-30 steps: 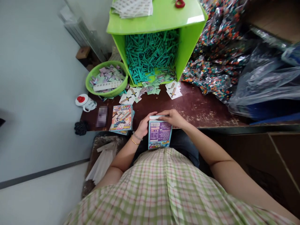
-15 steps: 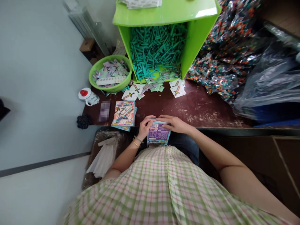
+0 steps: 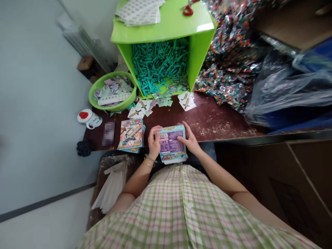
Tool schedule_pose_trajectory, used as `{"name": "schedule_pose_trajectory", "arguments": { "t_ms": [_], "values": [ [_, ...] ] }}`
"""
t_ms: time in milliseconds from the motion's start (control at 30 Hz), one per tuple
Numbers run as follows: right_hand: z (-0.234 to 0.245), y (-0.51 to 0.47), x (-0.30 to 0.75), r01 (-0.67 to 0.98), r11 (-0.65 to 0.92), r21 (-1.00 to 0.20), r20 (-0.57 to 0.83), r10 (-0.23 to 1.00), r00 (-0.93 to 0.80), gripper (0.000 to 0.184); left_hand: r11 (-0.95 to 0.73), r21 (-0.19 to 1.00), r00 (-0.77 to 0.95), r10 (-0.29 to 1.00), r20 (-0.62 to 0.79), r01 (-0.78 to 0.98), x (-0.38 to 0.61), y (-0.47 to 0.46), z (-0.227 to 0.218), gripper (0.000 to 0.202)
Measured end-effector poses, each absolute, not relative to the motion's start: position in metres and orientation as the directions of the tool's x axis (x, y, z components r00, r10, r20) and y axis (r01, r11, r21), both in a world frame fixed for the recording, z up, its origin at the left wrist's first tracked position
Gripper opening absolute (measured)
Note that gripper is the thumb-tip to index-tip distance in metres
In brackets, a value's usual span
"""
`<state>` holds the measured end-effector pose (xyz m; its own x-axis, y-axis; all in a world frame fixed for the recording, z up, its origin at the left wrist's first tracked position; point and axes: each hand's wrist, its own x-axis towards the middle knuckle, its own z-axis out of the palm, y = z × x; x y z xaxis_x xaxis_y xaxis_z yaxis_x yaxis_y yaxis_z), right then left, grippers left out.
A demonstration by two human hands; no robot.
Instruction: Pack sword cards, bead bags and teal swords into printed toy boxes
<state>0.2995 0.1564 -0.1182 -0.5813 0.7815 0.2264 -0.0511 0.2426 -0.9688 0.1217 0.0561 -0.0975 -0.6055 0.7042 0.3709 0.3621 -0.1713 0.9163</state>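
Between left hand (image 3: 154, 141) and right hand (image 3: 190, 140), seemingly gripped: box (image 3: 171, 144).

Two hands, left (image 3: 154, 141) and right (image 3: 190, 140), on one small box (image 3: 171, 143). One stack of boxes (image 3: 131, 134) beside it. One green bowl (image 3: 112, 91), one green bin (image 3: 162, 48), one white cup (image 3: 87, 118), one pair of red scissors (image 3: 188, 8). Teal sticks (image 3: 160, 64) and paper bits (image 3: 160, 100) too many to count.
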Motion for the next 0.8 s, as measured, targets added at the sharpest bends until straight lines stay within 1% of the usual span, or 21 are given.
{"name": "schedule_pose_trajectory", "arguments": {
  "t_ms": [33,67,100,167,200,233,267,300,333,367,400,433,500,533,567,600,633,667,700,733,800],
  "values": [
    [-0.103,0.161,0.302,-0.046,0.268,-0.962,0.241,0.761,-0.602,0.064,-0.197,0.898,-0.592,0.693,0.411,0.393,0.119,0.062,-0.087,0.044],
    [-0.089,0.164,0.304,-0.026,0.33,-0.944,0.276,0.74,-0.613,0.062,-0.211,0.882,-0.578,0.687,0.441,0.421,0.115,0.068,-0.077,0.043],
    [-0.077,0.166,0.304,0.012,0.424,-0.906,0.328,0.72,-0.612,0.057,-0.213,0.869,-0.571,0.681,0.459,0.446,0.111,0.073,-0.07,0.042],
    [-0.065,0.164,0.298,0.139,0.625,-0.768,0.434,0.668,-0.604,0.054,-0.181,0.857,-0.589,0.658,0.47,0.482,0.105,0.079,-0.062,0.04],
    [-0.066,0.16,0.292,0.196,0.695,-0.692,0.458,0.632,-0.625,0.056,-0.152,0.854,-0.609,0.639,0.469,0.498,0.102,0.079,-0.063,0.04],
    [-0.071,0.156,0.285,0.23,0.742,-0.63,0.451,0.591,-0.669,0.057,-0.116,0.847,-0.624,0.626,0.468,0.519,0.101,0.079,-0.067,0.039],
    [-0.081,0.153,0.278,0.237,0.769,-0.594,0.423,0.549,-0.721,0.056,-0.076,0.832,-0.623,0.626,0.469,0.55,0.101,0.077,-0.073,0.039],
    [-0.093,0.151,0.271,0.226,0.781,-0.582,0.389,0.512,-0.766,0.054,-0.035,0.804,-0.603,0.642,0.473,0.594,0.102,0.074,-0.081,0.039],
    [-0.107,0.153,0.267,0.21,0.78,-0.589,0.362,0.487,-0.795,0.05,0.005,0.761,-0.563,0.675,0.476,0.648,0.104,0.072,-0.091,0.039],
    [-0.121,0.158,0.264,0.211,0.768,-0.605,0.347,0.492,-0.798,0.046,0.039,0.705,-0.508,0.722,0.47,0.708,0.107,0.069,-0.101,0.038],
    [-0.135,0.166,0.264,0.247,0.742,-0.623,0.338,0.54,-0.771,0.042,0.065,0.637,-0.44,0.776,0.452,0.768,0.111,0.068,-0.111,0.036],
    [-0.147,0.177,0.266,0.324,0.696,-0.641,0.324,0.628,-0.707,0.04,0.081,0.563,-0.369,0.83,0.419,0.823,0.115,0.067,-0.12,0.034],
    [-0.167,0.199,0.275,0.517,0.525,-0.676,0.255,0.825,-0.504,0.044,0.086,0.415,-0.235,0.916,0.324,0.906,0.124,0.071,-0.135,0.037],
    [-0.175,0.208,0.28,0.578,0.434,-0.691,0.203,0.884,-0.42,0.048,0.071,0.348,-0.173,0.947,0.272,0.935,0.128,0.075,-0.14,0.045],
    [-0.182,0.213,0.284,0.598,0.372,-0.71,0.152,0.91,-0.386,0.051,0.049,0.291,-0.118,0.967,0.224,0.955,0.131,0.08,-0.144,0.056],
    [-0.187,0.217,0.288,0.581,0.345,-0.737,0.107,0.908,-0.404,0.051,0.028,0.243,-0.074,0.981,0.182,0.97,0.134,0.085,-0.146,0.066],
    [-0.191,0.218,0.291,0.539,0.343,-0.77,0.075,0.886,-0.457,0.049,0.011,0.206,-0.042,0.988,0.149,0.978,0.135,0.091,-0.148,0.073],
    [-0.193,0.219,0.293,0.491,0.347,-0.799,0.053,0.854,-0.518,0.045,0.001,0.179,-0.024,0.991,0.128,0.984,0.136,0.096,-0.15,0.075],
    [-0.194,0.222,0.294,0.465,0.348,-0.814,0.034,0.828,-0.56,0.043,-0.002,0.162,-0.018,0.993,0.12,0.987,0.136,0.101,-0.151,0.075],
    [-0.194,0.227,0.294,0.472,0.349,-0.81,0.018,0.818,-0.574,0.041,-0.002,0.152,-0.016,0.992,0.122,0.988,0.136,0.104,-0.152,0.073],
    [-0.188,0.247,0.293,0.561,0.371,-0.74,0.016,0.843,-0.537,0.039,-0.023,0.154,-0.001,0.989,0.148,0.988,0.136,0.106,-0.154,0.066]
  ]
}}
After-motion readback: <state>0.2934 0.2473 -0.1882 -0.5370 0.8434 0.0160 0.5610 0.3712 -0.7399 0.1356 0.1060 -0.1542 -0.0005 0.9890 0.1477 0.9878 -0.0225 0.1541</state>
